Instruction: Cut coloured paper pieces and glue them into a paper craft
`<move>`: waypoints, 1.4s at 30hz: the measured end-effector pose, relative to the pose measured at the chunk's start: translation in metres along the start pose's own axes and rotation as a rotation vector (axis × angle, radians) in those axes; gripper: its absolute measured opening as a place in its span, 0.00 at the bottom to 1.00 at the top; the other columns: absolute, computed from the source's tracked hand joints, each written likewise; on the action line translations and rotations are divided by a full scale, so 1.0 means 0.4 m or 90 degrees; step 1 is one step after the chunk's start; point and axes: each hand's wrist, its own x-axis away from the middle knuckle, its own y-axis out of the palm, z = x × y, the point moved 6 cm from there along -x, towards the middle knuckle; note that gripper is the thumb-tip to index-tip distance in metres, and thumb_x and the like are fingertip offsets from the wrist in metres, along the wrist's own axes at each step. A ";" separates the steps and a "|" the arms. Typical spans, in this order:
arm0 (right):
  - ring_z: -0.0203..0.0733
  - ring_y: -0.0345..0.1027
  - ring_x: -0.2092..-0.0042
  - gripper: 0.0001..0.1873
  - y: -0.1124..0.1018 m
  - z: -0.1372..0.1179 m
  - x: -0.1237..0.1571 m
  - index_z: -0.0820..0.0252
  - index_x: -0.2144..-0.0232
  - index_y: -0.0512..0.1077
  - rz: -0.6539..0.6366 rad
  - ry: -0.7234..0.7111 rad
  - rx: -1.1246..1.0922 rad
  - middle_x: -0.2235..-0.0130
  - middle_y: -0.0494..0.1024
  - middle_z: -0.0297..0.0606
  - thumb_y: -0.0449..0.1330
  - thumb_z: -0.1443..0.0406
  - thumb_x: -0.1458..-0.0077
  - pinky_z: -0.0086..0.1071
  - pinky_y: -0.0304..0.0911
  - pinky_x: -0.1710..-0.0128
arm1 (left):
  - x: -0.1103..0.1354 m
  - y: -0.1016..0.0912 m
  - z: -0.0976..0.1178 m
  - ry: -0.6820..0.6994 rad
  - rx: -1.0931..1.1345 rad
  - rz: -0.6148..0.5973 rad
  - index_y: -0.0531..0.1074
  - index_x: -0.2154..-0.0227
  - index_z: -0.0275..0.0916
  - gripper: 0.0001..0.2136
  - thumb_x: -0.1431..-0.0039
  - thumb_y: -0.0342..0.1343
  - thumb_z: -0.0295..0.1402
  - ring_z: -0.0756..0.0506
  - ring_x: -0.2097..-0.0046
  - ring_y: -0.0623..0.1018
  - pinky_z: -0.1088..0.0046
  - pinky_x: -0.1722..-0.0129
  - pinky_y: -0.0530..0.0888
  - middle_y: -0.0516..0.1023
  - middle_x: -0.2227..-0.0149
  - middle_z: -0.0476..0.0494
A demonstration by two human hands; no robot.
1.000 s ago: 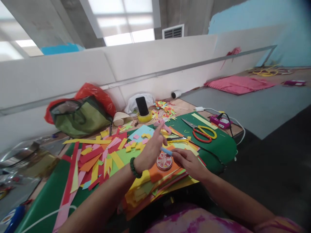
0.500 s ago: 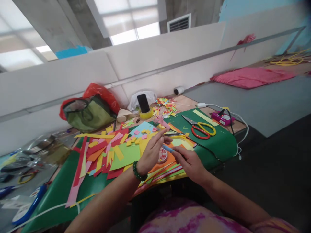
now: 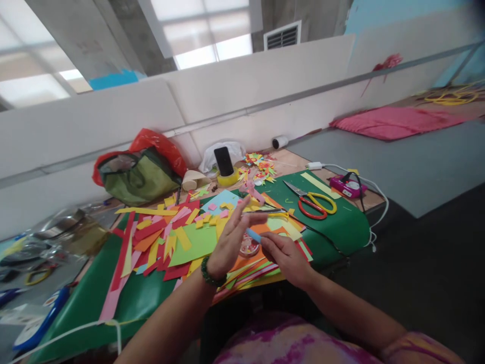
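Note:
My left hand (image 3: 232,238) is raised over a stack of coloured paper sheets (image 3: 261,263), its fingers stretched out and close together, a green bead bracelet on the wrist. My right hand (image 3: 285,255) is closed around a small light-blue stick (image 3: 253,234), whose tip points at my left palm. Under the hands a small round patterned disc (image 3: 248,247) lies on an orange sheet.
Cut paper strips (image 3: 159,237) litter a green mat (image 3: 94,298). Red-and-yellow scissors (image 3: 312,201) lie to the right, a pink device with a cable (image 3: 345,184) beyond. A phone on a tape roll (image 3: 223,164), a green bag (image 3: 136,177) and a white partition (image 3: 227,101) stand behind.
My left hand's fingers have straightened from a pinch to a flat open pose. The right hand with the blue stick shifted slightly left. The view has moved a little.

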 end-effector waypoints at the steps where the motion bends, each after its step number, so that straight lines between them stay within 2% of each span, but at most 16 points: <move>1: 0.33 0.54 0.79 0.22 -0.021 -0.009 -0.006 0.59 0.71 0.68 0.018 -0.025 0.062 0.80 0.61 0.29 0.48 0.49 0.39 0.27 0.53 0.80 | -0.005 -0.019 0.014 0.008 -0.011 0.005 0.54 0.36 0.42 0.31 0.38 0.47 0.49 0.41 0.49 0.74 0.64 0.53 0.71 0.76 0.49 0.38; 3: 0.37 0.63 0.75 0.20 -0.088 -0.028 -0.026 0.60 0.64 0.71 0.086 -0.065 0.224 0.76 0.69 0.34 0.47 0.53 0.38 0.29 0.60 0.76 | -0.012 -0.078 0.047 0.028 -0.042 0.069 0.56 0.37 0.41 0.34 0.40 0.38 0.58 0.40 0.46 0.73 0.61 0.49 0.69 0.73 0.46 0.38; 6: 0.46 0.71 0.60 0.17 -0.208 -0.023 -0.085 0.64 0.56 0.71 0.179 -0.037 0.438 0.62 0.77 0.46 0.47 0.62 0.39 0.36 0.65 0.61 | -0.012 -0.150 0.069 0.032 -0.232 0.107 0.65 0.43 0.41 0.30 0.42 0.47 0.54 0.39 0.44 0.71 0.62 0.46 0.67 0.74 0.47 0.39; 9: 0.49 0.71 0.53 0.16 -0.277 0.050 -0.163 0.65 0.54 0.71 0.099 0.151 0.765 0.55 0.77 0.52 0.47 0.68 0.38 0.37 0.64 0.55 | -0.009 -0.165 0.028 -0.007 -0.485 0.001 0.74 0.55 0.39 0.23 0.43 0.50 0.51 0.39 0.51 0.75 0.61 0.50 0.69 0.78 0.53 0.38; 11: 0.52 0.72 0.54 0.15 -0.293 0.090 -0.195 0.67 0.57 0.73 0.056 0.218 0.843 0.57 0.77 0.54 0.48 0.70 0.39 0.39 0.64 0.56 | -0.005 -0.161 -0.018 -0.039 -0.614 -0.072 0.74 0.54 0.38 0.23 0.43 0.49 0.50 0.38 0.52 0.75 0.61 0.51 0.70 0.77 0.53 0.36; 13: 0.55 0.70 0.51 0.14 -0.286 0.105 -0.204 0.68 0.57 0.74 0.047 0.210 0.853 0.55 0.76 0.57 0.51 0.69 0.40 0.42 0.64 0.53 | -0.001 -0.151 -0.057 -0.068 -0.702 -0.134 0.70 0.48 0.36 0.29 0.46 0.54 0.51 0.37 0.51 0.74 0.61 0.51 0.70 0.74 0.50 0.33; 16: 0.55 0.65 0.46 0.16 -0.237 0.085 -0.178 0.67 0.51 0.71 0.047 0.104 0.839 0.50 0.74 0.54 0.52 0.65 0.39 0.43 0.61 0.47 | -0.002 -0.129 -0.090 -0.096 -0.776 -0.205 0.64 0.42 0.34 0.39 0.53 0.60 0.53 0.35 0.50 0.73 0.61 0.51 0.69 0.72 0.49 0.31; 20: 0.47 0.66 0.46 0.19 -0.127 0.060 -0.112 0.60 0.48 0.69 -0.076 -0.021 0.725 0.49 0.75 0.44 0.55 0.58 0.39 0.39 0.62 0.46 | -0.014 -0.088 -0.109 -0.081 -0.852 -0.246 0.68 0.48 0.35 0.34 0.53 0.60 0.54 0.35 0.54 0.73 0.60 0.54 0.69 0.72 0.55 0.33; 23: 0.53 0.64 0.44 0.29 -0.071 0.067 -0.075 0.63 0.45 0.66 -0.182 -0.003 0.673 0.46 0.72 0.49 0.61 0.54 0.45 0.44 0.63 0.47 | -0.023 -0.068 -0.116 -0.055 -0.891 -0.243 0.73 0.55 0.36 0.28 0.55 0.62 0.52 0.36 0.57 0.72 0.60 0.57 0.69 0.72 0.59 0.35; 27: 0.57 0.62 0.44 0.38 -0.063 0.089 -0.061 0.65 0.42 0.63 -0.242 0.087 0.701 0.45 0.71 0.52 0.67 0.54 0.51 0.46 0.63 0.48 | -0.036 -0.097 -0.061 -0.006 -0.793 -0.168 0.73 0.61 0.34 0.22 0.53 0.61 0.47 0.38 0.58 0.72 0.61 0.57 0.69 0.73 0.61 0.37; 29: 0.57 0.61 0.43 0.41 -0.064 0.089 -0.062 0.66 0.41 0.62 -0.254 0.093 0.702 0.44 0.69 0.52 0.67 0.53 0.53 0.45 0.61 0.46 | -0.051 -0.144 0.003 0.043 -0.692 -0.068 0.72 0.61 0.35 0.20 0.51 0.59 0.47 0.41 0.58 0.72 0.62 0.55 0.69 0.74 0.61 0.39; 32: 0.57 0.60 0.43 0.39 -0.059 0.086 -0.059 0.64 0.43 0.66 -0.283 0.086 0.700 0.44 0.69 0.50 0.68 0.52 0.54 0.45 0.60 0.45 | -0.071 -0.228 0.056 0.009 -0.541 0.040 0.71 0.62 0.37 0.19 0.51 0.59 0.46 0.43 0.59 0.73 0.65 0.58 0.69 0.74 0.61 0.43; 35: 0.55 0.63 0.47 0.22 -0.051 0.082 -0.053 0.59 0.54 0.74 -0.305 0.074 0.696 0.48 0.73 0.45 0.66 0.56 0.49 0.44 0.63 0.49 | -0.077 -0.265 0.031 -0.097 -0.323 0.033 0.72 0.62 0.36 0.17 0.48 0.56 0.44 0.44 0.59 0.74 0.68 0.61 0.70 0.76 0.61 0.43; 38: 0.51 0.66 0.49 0.10 -0.050 0.080 -0.052 0.57 0.63 0.76 -0.290 0.046 0.666 0.49 0.74 0.43 0.64 0.59 0.46 0.42 0.64 0.50 | -0.070 -0.267 -0.013 -0.160 -0.101 0.032 0.71 0.57 0.35 0.19 0.46 0.53 0.44 0.42 0.55 0.76 0.68 0.59 0.70 0.77 0.59 0.39; 40: 0.49 0.66 0.50 0.07 -0.054 0.081 -0.052 0.57 0.65 0.76 -0.276 0.025 0.639 0.51 0.75 0.42 0.62 0.61 0.43 0.41 0.64 0.50 | -0.071 -0.256 -0.026 -0.173 -0.060 0.034 0.69 0.51 0.37 0.23 0.48 0.55 0.43 0.42 0.53 0.76 0.68 0.58 0.71 0.77 0.56 0.38; 42: 0.48 0.67 0.50 0.07 -0.058 0.084 -0.050 0.58 0.65 0.76 -0.264 0.020 0.625 0.53 0.76 0.42 0.59 0.63 0.42 0.41 0.63 0.49 | -0.086 -0.233 -0.018 -0.147 -0.115 0.031 0.63 0.44 0.39 0.30 0.51 0.58 0.40 0.42 0.53 0.75 0.68 0.58 0.71 0.76 0.55 0.40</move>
